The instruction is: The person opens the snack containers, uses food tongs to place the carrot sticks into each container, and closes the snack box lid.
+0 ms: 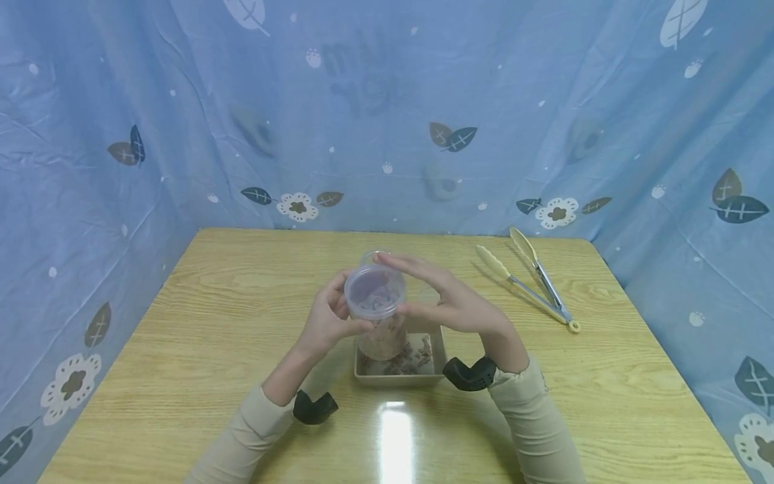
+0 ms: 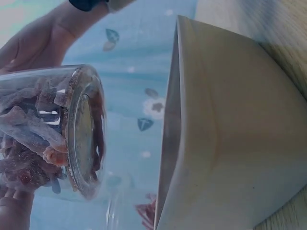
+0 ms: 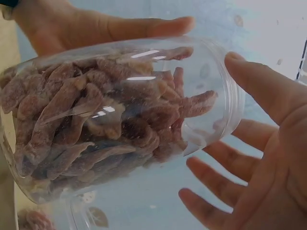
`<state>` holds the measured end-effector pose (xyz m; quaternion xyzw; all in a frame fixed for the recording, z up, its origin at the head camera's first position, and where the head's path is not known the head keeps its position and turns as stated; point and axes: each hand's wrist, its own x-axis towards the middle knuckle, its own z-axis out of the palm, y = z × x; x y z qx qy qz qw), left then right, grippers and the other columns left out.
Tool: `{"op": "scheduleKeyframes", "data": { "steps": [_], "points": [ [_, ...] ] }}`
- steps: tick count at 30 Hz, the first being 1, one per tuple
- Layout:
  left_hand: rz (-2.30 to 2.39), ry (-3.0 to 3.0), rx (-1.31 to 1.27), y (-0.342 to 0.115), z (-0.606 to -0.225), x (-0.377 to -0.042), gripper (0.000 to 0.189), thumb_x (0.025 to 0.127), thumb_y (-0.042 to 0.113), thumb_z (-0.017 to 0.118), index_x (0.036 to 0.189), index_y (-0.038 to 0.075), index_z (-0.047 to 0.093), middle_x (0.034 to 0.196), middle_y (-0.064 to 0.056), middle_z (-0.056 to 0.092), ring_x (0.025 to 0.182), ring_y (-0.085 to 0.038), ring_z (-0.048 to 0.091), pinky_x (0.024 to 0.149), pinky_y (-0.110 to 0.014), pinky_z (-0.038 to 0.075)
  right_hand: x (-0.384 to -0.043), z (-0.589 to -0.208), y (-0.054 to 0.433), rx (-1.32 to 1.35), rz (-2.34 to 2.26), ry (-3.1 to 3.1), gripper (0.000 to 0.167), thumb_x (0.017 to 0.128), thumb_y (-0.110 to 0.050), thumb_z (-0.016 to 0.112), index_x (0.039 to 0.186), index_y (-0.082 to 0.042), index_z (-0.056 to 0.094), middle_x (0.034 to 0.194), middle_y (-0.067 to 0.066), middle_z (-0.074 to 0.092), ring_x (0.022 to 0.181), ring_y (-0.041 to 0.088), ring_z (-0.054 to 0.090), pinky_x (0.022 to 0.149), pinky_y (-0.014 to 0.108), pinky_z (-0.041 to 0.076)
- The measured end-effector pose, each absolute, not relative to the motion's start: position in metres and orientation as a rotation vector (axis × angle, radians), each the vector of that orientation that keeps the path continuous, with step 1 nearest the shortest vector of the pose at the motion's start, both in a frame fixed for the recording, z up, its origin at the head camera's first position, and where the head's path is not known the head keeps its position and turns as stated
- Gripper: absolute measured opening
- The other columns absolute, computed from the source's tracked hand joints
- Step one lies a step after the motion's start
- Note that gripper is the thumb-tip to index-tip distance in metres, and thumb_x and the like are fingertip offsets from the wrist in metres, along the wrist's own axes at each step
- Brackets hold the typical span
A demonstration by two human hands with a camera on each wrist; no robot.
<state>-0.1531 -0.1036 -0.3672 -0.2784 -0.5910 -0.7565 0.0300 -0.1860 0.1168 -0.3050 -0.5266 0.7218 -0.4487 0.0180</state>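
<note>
A clear plastic jar (image 1: 382, 339) filled with brown, wrinkled dried strips is held upright over a beige rectangular box (image 1: 399, 381). My left hand (image 1: 331, 319) grips the jar's side just under its top. A clear round lid (image 1: 375, 290) covers the jar's mouth. My right hand (image 1: 450, 296) spans this lid, thumb and fingertips at its rim. In the right wrist view the right thumb (image 3: 256, 79) sits on the rim, while the lower fingers spread loosely beneath. Similar dried strips (image 1: 411, 363) lie in the box, partly hidden by the jar.
Tongs (image 1: 538, 289) with cream-coloured heads lie spread on the right side of the wooden table (image 1: 242, 289). Behind the held jar shows the rim of another clear round piece (image 1: 375, 255). A blue patterned curtain (image 1: 387, 134) surrounds the table's back and sides.
</note>
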Motion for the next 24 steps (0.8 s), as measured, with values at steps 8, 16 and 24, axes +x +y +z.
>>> {"op": "scheduleKeyframes", "data": {
  "steps": [8,16,24],
  "points": [
    [-2.129,-2.010,-0.638,-0.101,-0.365,-0.149,0.079,0.058,0.013,0.086,0.125,-0.003,0.045,0.125,-0.010,0.052,0.119,-0.018,0.050,0.105,-0.029,0.038,-0.175,-0.303,0.110,-1.321,-1.392,2.528,0.083,0.071,-0.027,0.081,0.142,-0.018,0.038,0.134,0.003,0.043,0.123,0.020,0.042,0.103,0.045,0.038],
    [-2.063,-2.060,-0.541,-0.100,-0.362,-0.149,0.079,0.057,-0.003,0.083,0.127,0.002,0.045,0.128,-0.011,0.051,0.121,-0.023,0.048,0.107,-0.030,0.036,-0.169,-0.306,0.100,-1.129,-1.317,2.727,0.088,0.067,-0.040,0.081,0.142,-0.025,0.038,0.131,0.004,0.040,0.119,0.020,0.041,0.099,0.046,0.040],
    [-2.013,-2.069,-0.535,-0.098,-0.364,-0.147,0.079,0.059,-0.004,0.082,0.127,0.001,0.042,0.131,-0.011,0.049,0.123,-0.022,0.047,0.108,-0.029,0.035,-0.170,-0.306,0.096,-1.136,-1.299,2.730,0.091,0.065,-0.038,0.083,0.142,-0.017,0.038,0.137,0.003,0.043,0.125,0.019,0.040,0.102,0.048,0.038]
  ]
}}
